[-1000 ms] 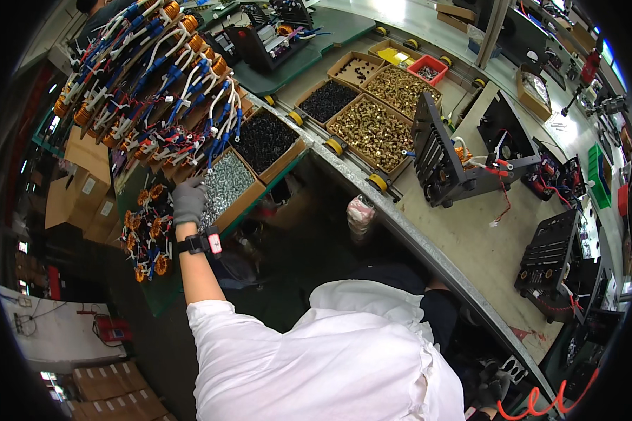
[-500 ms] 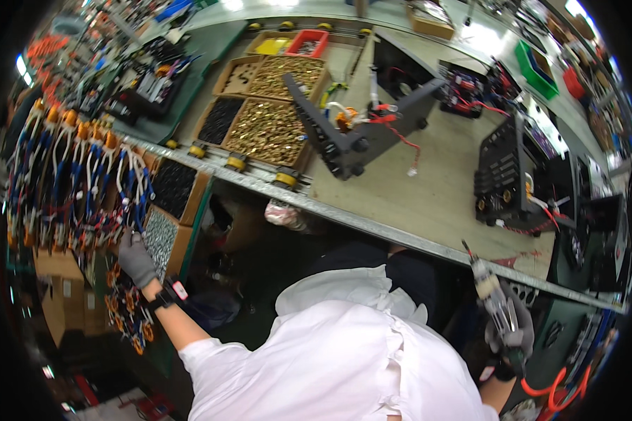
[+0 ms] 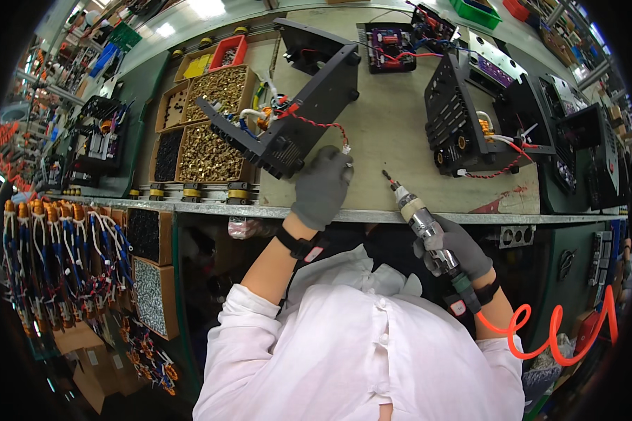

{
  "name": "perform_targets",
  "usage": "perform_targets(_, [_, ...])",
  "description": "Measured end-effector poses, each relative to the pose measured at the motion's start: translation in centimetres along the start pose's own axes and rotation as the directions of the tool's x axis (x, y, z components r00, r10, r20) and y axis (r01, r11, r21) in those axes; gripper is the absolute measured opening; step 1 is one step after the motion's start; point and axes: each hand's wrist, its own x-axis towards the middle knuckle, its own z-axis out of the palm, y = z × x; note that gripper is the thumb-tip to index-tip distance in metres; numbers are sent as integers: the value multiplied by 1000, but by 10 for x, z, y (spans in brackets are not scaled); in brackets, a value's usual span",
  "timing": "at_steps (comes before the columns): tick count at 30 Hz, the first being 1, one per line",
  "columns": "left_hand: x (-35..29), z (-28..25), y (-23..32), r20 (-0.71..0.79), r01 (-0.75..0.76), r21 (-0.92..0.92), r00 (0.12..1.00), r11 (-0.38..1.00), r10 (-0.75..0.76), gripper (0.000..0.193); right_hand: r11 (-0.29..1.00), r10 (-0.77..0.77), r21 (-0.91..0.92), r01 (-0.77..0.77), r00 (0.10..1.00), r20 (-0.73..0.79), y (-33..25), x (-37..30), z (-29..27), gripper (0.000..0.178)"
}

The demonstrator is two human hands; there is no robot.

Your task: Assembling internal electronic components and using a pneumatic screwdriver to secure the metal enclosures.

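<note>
My left hand (image 3: 321,188), in a grey glove, is over the front edge of the workbench, beside a black metal case (image 3: 302,116). Its fingers are drawn together close to the white connector (image 3: 346,149) on a red-and-black twisted wire; what they pinch, if anything, is too small to see. My gloved right hand (image 3: 463,247) is wrapped around a pneumatic screwdriver (image 3: 423,223), whose bit points up and left over the bench. An orange coiled hose (image 3: 558,344) runs from the tool's back end. White and yellow wires stick up from the open case.
A second black case (image 3: 456,133) with wires stands to the right. Behind are purple circuit boards (image 3: 388,42). Cardboard bins of brass-coloured fasteners (image 3: 214,154) sit on rollers at left. Wire harnesses (image 3: 63,259) hang near a bin of silver screws (image 3: 153,295). The metal bench edge (image 3: 372,215) runs across.
My left hand has moved from the hanging harnesses and screw bin to beside the black case. My right hand has brought the screwdriver up over the bench edge. The view has turned.
</note>
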Motion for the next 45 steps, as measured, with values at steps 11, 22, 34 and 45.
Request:
perform_targets(11, [-12, -70, 25, -78, 171, -361, 974, 917, -213, 20, 989, -70, -107, 101, 963, 259, -28, 0, 35, 75])
perform_targets(22, [-11, -78, 26, -195, -56, -79, 980, 995, 39, 21, 986, -80, -120, 117, 957, 278, -30, -4, 43, 79])
perform_targets(34, [-5, -107, 16, 70, -447, 270, 892, 853, 446, 23, 845, -198, -437, 309, 939, 280, -32, -2, 40, 77])
perform_targets(45, [87, -168, -41, 96, -310, 285, 951, 907, 295, 24, 666, -336, -639, 385, 920, 204, -35, 54, 36, 61])
